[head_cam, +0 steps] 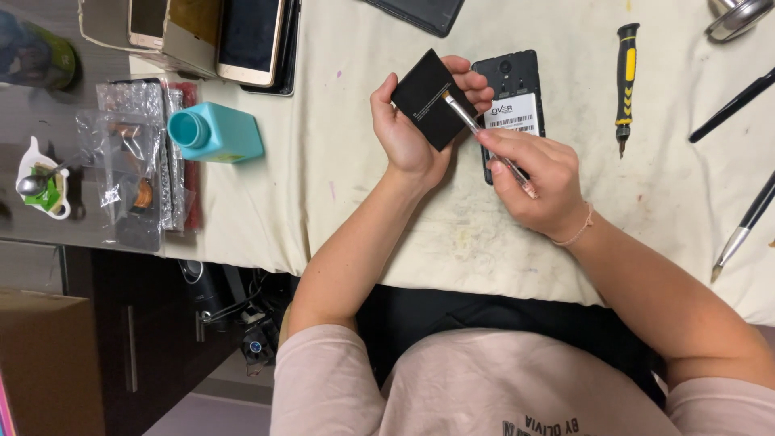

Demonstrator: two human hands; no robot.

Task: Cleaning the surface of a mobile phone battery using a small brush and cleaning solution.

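My left hand holds a small flat black square part up off the table, fingers curled around its far edge. My right hand grips a thin brush with a clear pinkish handle like a pen. The brush tip touches the upper right of the black part. Just behind both hands an opened black phone lies back side up on the white cloth, with a white label on its battery area.
A turquoise bottle lies on its side at the left, beside several clear plastic bags of parts. Phones are stacked at the top left. A yellow-and-black screwdriver and dark tools lie at the right.
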